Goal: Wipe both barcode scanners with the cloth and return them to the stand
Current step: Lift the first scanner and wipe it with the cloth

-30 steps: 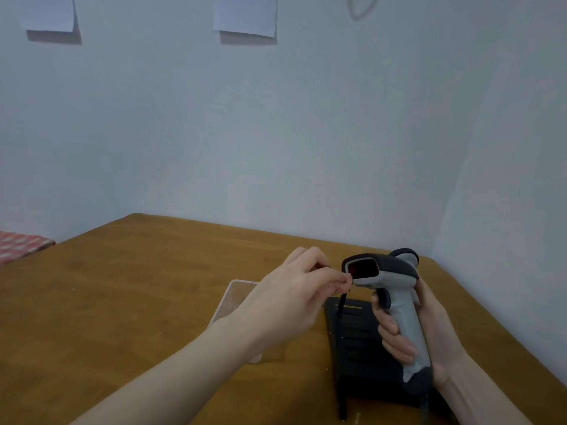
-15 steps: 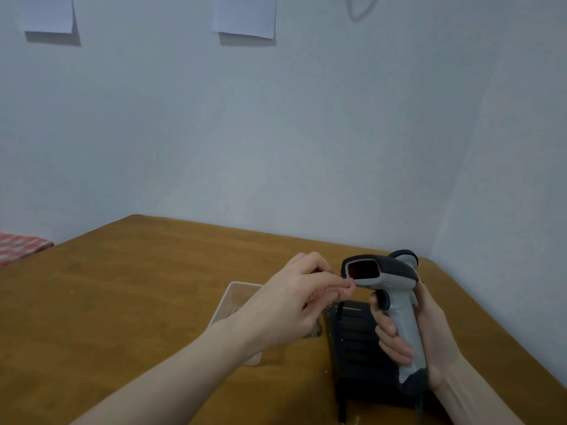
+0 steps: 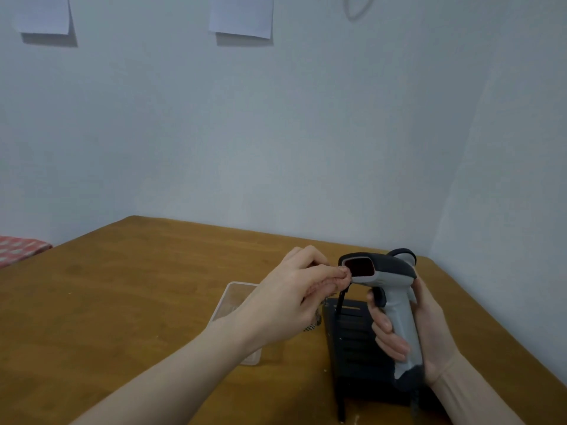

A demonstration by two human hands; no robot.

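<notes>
1. Since a second ago the left hand (image 3: 291, 297) has closed in from beside the nose and now presses the bunched cloth (image 3: 329, 283) against the lower rim of the scanner's window.
2. The right hand (image 3: 411, 326) wraps the barcode scanner (image 3: 383, 289) by its grey handle, long axis near upright, head pointing left toward the cloth; the left hand is nearer the window.
3. The left fingers pinch the cloth, which looks soft and crumpled, patterned at its hanging end.
4. The scanner is hard moulded plastic, dark on top with a dark red window, held above the black slotted stand (image 3: 352, 338) on the wooden table (image 3: 122, 302).
5. A clear plastic container (image 3: 233, 299) sits beside the stand.
</notes>
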